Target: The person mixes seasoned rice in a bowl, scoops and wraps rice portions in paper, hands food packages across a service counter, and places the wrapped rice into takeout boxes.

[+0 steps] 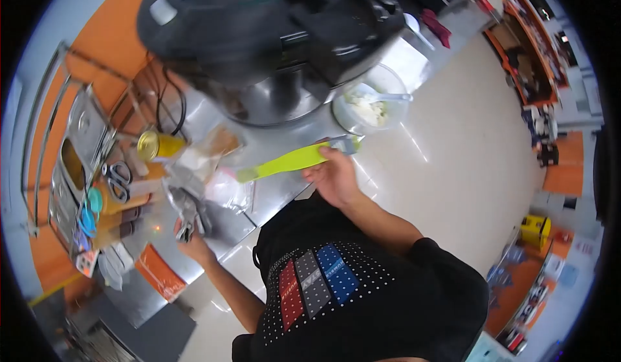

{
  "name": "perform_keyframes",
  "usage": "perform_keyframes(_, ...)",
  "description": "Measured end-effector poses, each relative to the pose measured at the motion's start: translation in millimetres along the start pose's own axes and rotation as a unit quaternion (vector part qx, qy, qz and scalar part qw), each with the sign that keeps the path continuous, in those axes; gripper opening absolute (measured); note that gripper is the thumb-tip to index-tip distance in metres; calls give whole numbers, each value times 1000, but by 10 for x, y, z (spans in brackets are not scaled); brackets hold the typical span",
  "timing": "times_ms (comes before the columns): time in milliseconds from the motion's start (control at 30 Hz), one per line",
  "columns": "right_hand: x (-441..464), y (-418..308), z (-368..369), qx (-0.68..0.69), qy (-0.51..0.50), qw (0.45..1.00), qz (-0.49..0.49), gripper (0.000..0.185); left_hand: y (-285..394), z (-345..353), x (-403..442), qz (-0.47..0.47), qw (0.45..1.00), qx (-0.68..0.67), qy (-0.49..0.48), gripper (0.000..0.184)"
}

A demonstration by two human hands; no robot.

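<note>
A long lime-green tool point(291, 161) with a grey end lies in the grip of my right hand point(336, 177), held over the front edge of the steel counter point(233, 223). My left hand point(193, 244), lower on the left, is closed on a crumpled grey bag or cloth point(187, 210), which is blurred. Beside the tool's far end is a clear plastic piece point(228, 188) on the counter. Above my right hand stands a clear bowl point(345, 117) with white food and a pale spoon point(388, 97) in it.
A large black cooker point(246, 45) stands at the back. On the left are a yellow can point(158, 146), scissors point(117, 181), bottles, an orange packet point(160, 273) and a metal rack point(58, 84). Tiled floor point(466, 155) and shelves lie to the right.
</note>
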State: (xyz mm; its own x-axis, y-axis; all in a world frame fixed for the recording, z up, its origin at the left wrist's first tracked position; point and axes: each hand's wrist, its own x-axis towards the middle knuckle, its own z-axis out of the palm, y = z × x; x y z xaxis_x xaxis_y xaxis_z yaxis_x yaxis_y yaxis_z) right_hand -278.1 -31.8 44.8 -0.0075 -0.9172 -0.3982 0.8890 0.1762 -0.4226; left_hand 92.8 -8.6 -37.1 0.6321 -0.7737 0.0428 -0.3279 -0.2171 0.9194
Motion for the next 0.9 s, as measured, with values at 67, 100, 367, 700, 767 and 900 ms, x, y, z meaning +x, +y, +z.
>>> perform_keyframes(67,-185,-448,-65,-10,23,993,-118,27,104,-98,22,4,999,-21,-41,34)
perform_keyframes(100,-258,-671,-128,-32,51,983,-173,26,14,-147,97,6,998,-23,-52,34)
perform_keyframes(367,-404,-1769,-689,-394,106,798,-444,18,166,-164,198,-135,989,-56,-39,33)
perform_keyframes(700,-279,-1919,-864,-422,65,819,-382,16,23,-97,168,-85,986,-140,-17,32)
perform_keyframes(767,-306,-1921,-896,-408,69,830,-374,17,81,-94,143,-122,989,-85,-14,34)
perform_keyframes(900,-374,-1872,-941,-465,78,794,-384,15,-88,-152,232,-135,985,-108,-13,35)
